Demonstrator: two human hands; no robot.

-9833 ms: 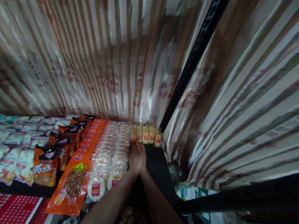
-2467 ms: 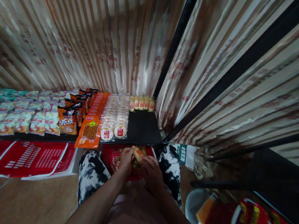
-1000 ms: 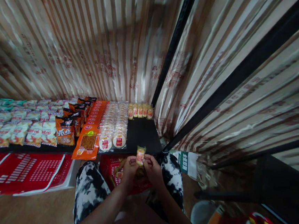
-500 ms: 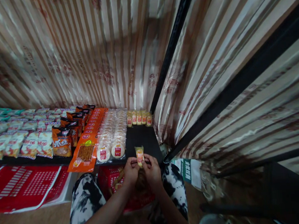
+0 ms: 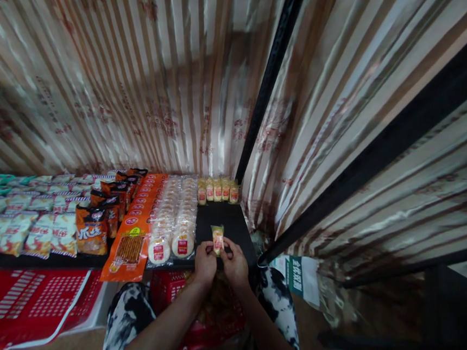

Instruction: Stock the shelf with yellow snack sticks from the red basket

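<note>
Head view, left hand (image 5: 205, 262), right hand (image 5: 234, 262), fingertips pinching yellow packet (image 5: 218, 239)

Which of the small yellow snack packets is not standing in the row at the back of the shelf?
The small yellow snack packet pinched upright between both hands, above the shelf's front edge.

Black shelf (image 5: 225, 224) stocked left to right: pale snack bags (image 5: 38, 235), dark orange bags (image 5: 94, 236), flat orange stick-snack packs (image 5: 129, 252), two rows of clear-wrapped round cakes (image 5: 176, 223). Row of small yellow packets (image 5: 217, 190) along the back edge. Striped shiny sheeting (image 5: 147, 84) behind. Red baskets (image 5: 32, 304) on the floor, lower left.
</note>
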